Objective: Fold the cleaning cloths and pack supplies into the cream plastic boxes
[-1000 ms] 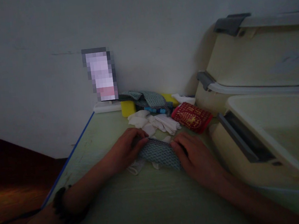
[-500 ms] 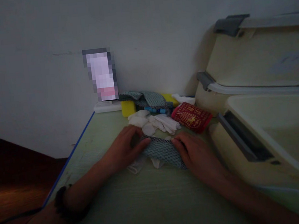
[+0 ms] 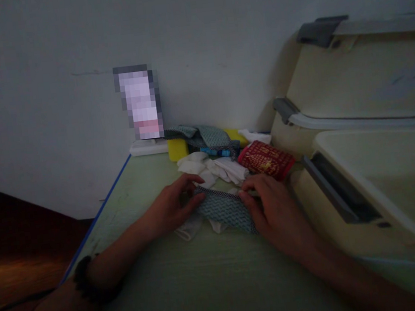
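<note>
A teal patterned cloth with a dark checked edge is folded into a flat bundle low over the table. My left hand pinches its upper left corner between thumb and fingers. At the right end, my right hand grips the same edge, thumb toward me. Beneath and in front of the cloth, a thin whitish piece sticks out, partly hidden. Just beyond my hands lie crumpled white cloths and a red packet with gold print.
A second teal cloth drapes over yellow blocks and a blue item by the wall. A blurred-out upright screen stands on a white base at the back left. Cream storage bins with grey latches take up the right side.
Both hands keep hold of the folded cloth in nearly the same place. My left fingers have lifted and straightened slightly at its corner, and the right fingers shifted a little along the edge.
</note>
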`<state>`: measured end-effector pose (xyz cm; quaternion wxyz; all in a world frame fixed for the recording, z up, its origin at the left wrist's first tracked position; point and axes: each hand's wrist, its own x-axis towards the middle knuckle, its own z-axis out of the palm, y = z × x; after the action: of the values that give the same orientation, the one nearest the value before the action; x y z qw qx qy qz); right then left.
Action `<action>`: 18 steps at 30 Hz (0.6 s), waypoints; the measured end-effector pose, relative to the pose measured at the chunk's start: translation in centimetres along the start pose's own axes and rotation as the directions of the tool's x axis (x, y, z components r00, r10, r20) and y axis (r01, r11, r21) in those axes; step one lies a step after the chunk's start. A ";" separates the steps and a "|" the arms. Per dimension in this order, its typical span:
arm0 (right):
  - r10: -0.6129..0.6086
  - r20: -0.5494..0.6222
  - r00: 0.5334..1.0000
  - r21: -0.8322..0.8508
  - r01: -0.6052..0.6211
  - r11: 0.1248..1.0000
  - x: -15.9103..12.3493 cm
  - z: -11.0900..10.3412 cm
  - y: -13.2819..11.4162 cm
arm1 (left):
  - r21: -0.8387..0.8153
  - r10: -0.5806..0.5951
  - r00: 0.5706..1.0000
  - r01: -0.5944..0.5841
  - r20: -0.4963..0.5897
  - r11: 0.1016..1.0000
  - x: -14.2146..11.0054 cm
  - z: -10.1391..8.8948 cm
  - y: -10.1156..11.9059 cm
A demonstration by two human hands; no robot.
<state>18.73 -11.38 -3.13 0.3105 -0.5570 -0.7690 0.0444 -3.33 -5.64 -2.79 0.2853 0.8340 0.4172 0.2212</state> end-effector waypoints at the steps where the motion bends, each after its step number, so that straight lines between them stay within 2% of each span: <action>1: -0.026 -0.029 0.999 -0.001 0.026 1.000 0.0 -0.2 0.0 | -0.004 -0.005 1.000 0.005 0.001 1.000 0.0 0.1 0.0; 5: -0.134 -0.054 0.989 0.005 0.135 0.991 -0.1 -0.8 -0.4 | -0.012 -0.033 0.999 0.032 -0.018 0.999 0.1 0.3 0.0; 10: -0.224 0.086 0.971 0.030 0.222 0.975 -0.6 -0.5 -1.0 | -0.033 -0.058 0.994 0.055 -0.098 0.998 0.1 0.4 0.3; 14: -0.226 0.120 0.967 0.016 0.225 0.974 -0.7 -0.3 -1.0 | -0.041 -0.081 0.989 0.076 -0.123 0.996 0.0 0.2 0.6; 18: -0.182 0.100 0.978 -0.018 0.185 0.983 -0.5 -0.3 -0.9 | -0.062 -0.081 0.996 0.078 -0.045 0.995 -0.1 -0.2 0.8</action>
<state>18.26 -12.24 -2.76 0.2675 -0.4850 -0.8320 0.0321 -3.03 -6.02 -2.11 0.3090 0.8024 0.4497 0.2418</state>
